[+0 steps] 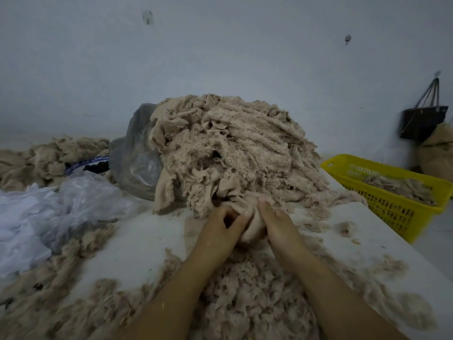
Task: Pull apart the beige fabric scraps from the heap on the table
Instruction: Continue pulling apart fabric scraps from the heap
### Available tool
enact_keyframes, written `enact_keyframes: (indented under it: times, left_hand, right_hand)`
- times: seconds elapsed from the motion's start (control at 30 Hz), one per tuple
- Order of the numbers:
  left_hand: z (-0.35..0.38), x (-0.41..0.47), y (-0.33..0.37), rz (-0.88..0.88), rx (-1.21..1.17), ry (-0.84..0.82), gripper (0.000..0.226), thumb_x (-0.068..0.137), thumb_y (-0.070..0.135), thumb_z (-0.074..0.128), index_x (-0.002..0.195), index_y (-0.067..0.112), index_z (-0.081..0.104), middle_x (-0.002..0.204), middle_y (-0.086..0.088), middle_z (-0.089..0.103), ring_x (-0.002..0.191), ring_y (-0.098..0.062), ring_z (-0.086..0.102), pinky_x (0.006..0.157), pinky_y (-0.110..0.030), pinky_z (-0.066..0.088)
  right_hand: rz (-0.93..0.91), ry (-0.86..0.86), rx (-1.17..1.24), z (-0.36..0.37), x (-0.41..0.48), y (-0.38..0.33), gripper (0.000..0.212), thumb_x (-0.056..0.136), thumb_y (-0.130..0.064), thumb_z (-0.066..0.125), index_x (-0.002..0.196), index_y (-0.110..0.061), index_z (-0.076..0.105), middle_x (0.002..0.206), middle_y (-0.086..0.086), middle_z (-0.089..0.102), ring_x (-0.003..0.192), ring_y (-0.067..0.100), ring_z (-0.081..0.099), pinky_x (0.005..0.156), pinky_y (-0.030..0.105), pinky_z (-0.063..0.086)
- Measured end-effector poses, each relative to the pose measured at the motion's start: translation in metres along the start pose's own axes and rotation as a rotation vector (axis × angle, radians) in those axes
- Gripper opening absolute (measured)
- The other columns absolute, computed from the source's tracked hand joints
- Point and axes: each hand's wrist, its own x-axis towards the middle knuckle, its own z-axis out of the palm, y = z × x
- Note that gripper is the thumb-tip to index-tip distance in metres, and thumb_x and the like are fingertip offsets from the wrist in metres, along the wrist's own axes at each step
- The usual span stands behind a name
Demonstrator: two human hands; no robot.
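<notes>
A tall heap of beige fabric scraps [235, 148] rises at the middle of the white table [137, 244]. At its near foot, a smooth beige scrap [252, 222] is bunched between both hands. My left hand [220, 224] grips the scrap's left side with curled fingers. My right hand [277, 222] pinches its right side, thumb and fingers pressed into the cloth. The two hands sit close together, almost touching. Shredded beige fluff [255, 295] lies in a loose pile under my forearms.
A yellow plastic basket [397, 207] holding some scraps stands at the table's right edge. Grey and clear plastic bags [137, 158] lie left of the heap, with white plastic [29, 227] nearer. More beige fluff [49, 155] covers the far left. A black bag [421, 121] hangs on the wall.
</notes>
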Motion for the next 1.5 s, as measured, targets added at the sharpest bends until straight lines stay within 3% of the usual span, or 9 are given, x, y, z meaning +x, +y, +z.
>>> enact_keyframes:
  times: [0.1, 0.23, 0.37, 0.5, 0.77, 0.97, 1.13, 1.33, 1.5]
  left_hand:
    - [-0.006, 0.003, 0.003, -0.220, -0.370, -0.027, 0.053, 0.079, 0.069, 0.055, 0.109, 0.026, 0.065, 0.102, 0.006, 0.074, 0.088, 0.002, 0.069, 0.077, -0.017, 0.054]
    - [-0.009, 0.008, -0.004, -0.439, -0.586, -0.078, 0.026, 0.096, 0.027, 0.064, 0.100, 0.002, 0.066, 0.108, -0.018, 0.072, 0.104, -0.033, 0.068, 0.098, -0.046, 0.053]
    - [-0.016, 0.019, -0.007, -0.384, -0.842, 0.197, 0.014, 0.099, 0.016, 0.059, 0.090, 0.005, 0.063, 0.071, -0.011, 0.065, 0.064, -0.016, 0.064, 0.066, -0.031, 0.058]
    - [-0.018, 0.025, -0.011, -0.369, -0.970, 0.334, 0.019, 0.103, 0.012, 0.049, 0.087, 0.008, 0.058, 0.054, 0.000, 0.044, 0.044, -0.008, 0.037, 0.048, -0.020, 0.039]
    - [-0.045, 0.027, -0.027, -0.423, -1.146, 0.662, 0.032, 0.100, 0.005, 0.045, 0.072, 0.019, 0.042, 0.055, 0.005, 0.039, 0.037, -0.003, 0.031, 0.034, -0.015, 0.028]
    - [-0.063, 0.026, -0.030, -0.513, -1.169, 0.960, 0.027, 0.096, 0.001, 0.042, 0.073, 0.011, 0.051, 0.067, -0.002, 0.052, 0.038, -0.004, 0.046, 0.038, -0.016, 0.038]
    - [-0.044, 0.023, -0.014, -0.252, -0.763, 0.616, 0.025, 0.103, 0.021, 0.047, 0.110, 0.004, 0.063, 0.100, -0.004, 0.072, 0.079, -0.009, 0.070, 0.067, -0.020, 0.053]
    - [-0.008, -0.007, 0.017, 0.031, -0.077, -0.066, 0.044, 0.069, 0.097, 0.024, 0.071, 0.070, 0.059, 0.073, 0.054, 0.053, 0.073, 0.034, 0.048, 0.064, 0.006, 0.037]
    - [-0.004, -0.008, 0.012, -0.002, -0.092, -0.277, 0.068, 0.060, 0.098, 0.045, 0.059, 0.034, 0.068, 0.055, 0.013, 0.062, 0.050, -0.002, 0.053, 0.058, -0.019, 0.044]
  right_hand:
    - [-0.075, -0.138, -0.012, 0.004, -0.009, -0.004, 0.050, 0.094, -0.052, 0.050, 0.105, -0.010, 0.075, 0.096, 0.008, 0.077, 0.094, 0.020, 0.073, 0.081, 0.027, 0.056]
    - [-0.113, -0.151, -0.138, 0.004, -0.017, -0.008, 0.071, 0.094, -0.055, 0.046, 0.096, 0.014, 0.062, 0.095, 0.031, 0.066, 0.092, 0.042, 0.064, 0.068, 0.020, 0.052]
    - [-0.063, -0.064, -0.135, 0.004, -0.017, -0.015, 0.049, 0.098, -0.054, 0.043, 0.101, -0.016, 0.073, 0.096, 0.017, 0.072, 0.090, 0.028, 0.070, 0.082, 0.033, 0.055]
    - [-0.070, -0.015, -0.198, 0.010, -0.012, -0.011, 0.051, 0.094, -0.062, 0.041, 0.099, -0.023, 0.073, 0.073, -0.001, 0.070, 0.067, 0.011, 0.064, 0.065, 0.028, 0.047]
    - [0.004, 0.153, 0.201, -0.010, -0.010, -0.025, 0.044, 0.101, -0.040, 0.052, 0.089, -0.006, 0.076, 0.095, 0.028, 0.070, 0.094, 0.045, 0.066, 0.087, 0.058, 0.053]
    - [-0.001, 0.114, 0.702, -0.029, -0.002, -0.033, 0.041, 0.098, -0.026, 0.054, 0.063, -0.018, 0.075, 0.071, 0.002, 0.067, 0.059, 0.014, 0.067, 0.046, 0.026, 0.051]
    - [-0.012, 0.019, 0.699, -0.023, -0.002, -0.031, 0.041, 0.098, -0.023, 0.052, 0.066, -0.017, 0.077, 0.079, 0.006, 0.073, 0.070, 0.018, 0.071, 0.052, 0.028, 0.056]
    - [0.026, 0.010, 0.609, -0.011, -0.007, -0.029, 0.027, 0.098, -0.023, 0.056, 0.092, -0.007, 0.077, 0.104, 0.019, 0.073, 0.089, 0.027, 0.072, 0.071, 0.038, 0.061]
    - [0.053, 0.141, 0.548, -0.014, -0.006, -0.031, 0.025, 0.099, -0.026, 0.057, 0.099, -0.004, 0.069, 0.087, 0.015, 0.074, 0.072, 0.025, 0.071, 0.061, 0.039, 0.058]
